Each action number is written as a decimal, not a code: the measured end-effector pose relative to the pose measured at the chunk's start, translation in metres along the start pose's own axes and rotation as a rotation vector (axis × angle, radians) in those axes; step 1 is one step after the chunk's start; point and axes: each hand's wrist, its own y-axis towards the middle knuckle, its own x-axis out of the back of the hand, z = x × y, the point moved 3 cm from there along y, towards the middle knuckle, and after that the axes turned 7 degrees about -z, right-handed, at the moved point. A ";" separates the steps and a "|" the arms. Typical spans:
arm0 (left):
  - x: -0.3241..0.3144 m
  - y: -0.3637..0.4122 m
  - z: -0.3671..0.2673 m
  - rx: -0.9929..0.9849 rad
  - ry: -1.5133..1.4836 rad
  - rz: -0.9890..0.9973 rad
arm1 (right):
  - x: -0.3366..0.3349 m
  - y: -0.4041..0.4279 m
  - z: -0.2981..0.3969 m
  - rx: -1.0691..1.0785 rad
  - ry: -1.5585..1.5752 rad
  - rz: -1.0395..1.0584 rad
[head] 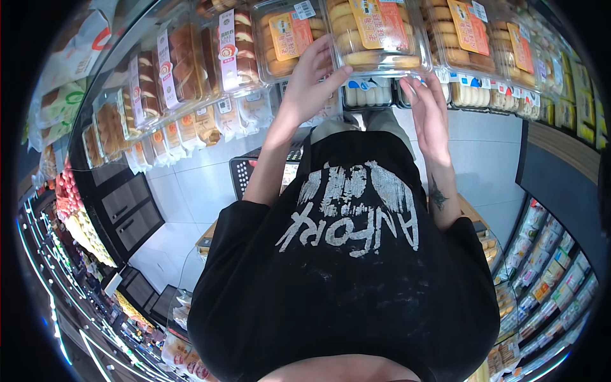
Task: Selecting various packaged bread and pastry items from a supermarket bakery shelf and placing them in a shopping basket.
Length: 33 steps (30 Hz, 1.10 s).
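Note:
In the middle of the display shelf, a clear plastic box of round cakes (329, 28) with an orange label juts out in front of its neighbours. My left hand (312, 79) holds it at the near left corner, thumb at the front edge and fingers along the side. At the near right corner my right hand (428, 107) supports the box with its fingertips, which are partly hidden by the edge. A similar cake box (281, 36) stands just left of my left hand, and another cake box (460, 33) is to the right.
Farther left are boxed cake rolls (179, 67), with bagged breads (191, 126) on a lower tier. White packaged pastries (470, 93) sit below on the right. A black perforated basket (238, 174) is by my left arm. A refrigerated shelf (549, 272) stands at right.

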 end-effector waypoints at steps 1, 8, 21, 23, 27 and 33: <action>-0.001 0.002 0.000 0.000 0.001 -0.001 | 0.000 0.000 0.000 0.015 -0.007 -0.008; -0.012 0.011 0.004 -0.020 -0.103 -0.037 | -0.002 0.002 0.000 0.004 -0.067 0.003; -0.017 0.008 0.013 0.037 -0.169 -0.028 | 0.009 0.003 0.011 -0.099 -0.179 0.031; -0.025 -0.001 0.008 0.006 -0.171 -0.100 | 0.018 0.006 0.018 -0.085 -0.206 0.025; -0.037 -0.026 -0.011 -0.219 0.262 -0.471 | 0.069 0.016 0.035 -0.119 -0.062 -0.064; -0.105 -0.028 -0.011 0.109 -0.179 -0.060 | 0.119 0.032 0.077 -0.104 0.135 -0.146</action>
